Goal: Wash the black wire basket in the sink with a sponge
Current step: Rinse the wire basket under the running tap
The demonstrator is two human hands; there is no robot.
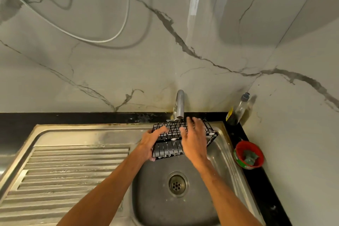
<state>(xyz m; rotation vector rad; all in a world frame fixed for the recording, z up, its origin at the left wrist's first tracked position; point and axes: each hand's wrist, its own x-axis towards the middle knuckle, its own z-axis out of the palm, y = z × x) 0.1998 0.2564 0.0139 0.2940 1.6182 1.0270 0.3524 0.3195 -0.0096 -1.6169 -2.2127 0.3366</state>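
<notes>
A: Where's the black wire basket (169, 147)?
B: I see it directly under the tap (180, 103), tilted. Left grip (152, 142) curls round its end left of the tap; right grip (193, 139), fingers spread, rests on it.

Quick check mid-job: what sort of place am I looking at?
Most likely a home kitchen: a steel sink with ribbed drainboard, a faucet above the black wire basket, and a red tub holding a scrub pad on the black counter.
</notes>
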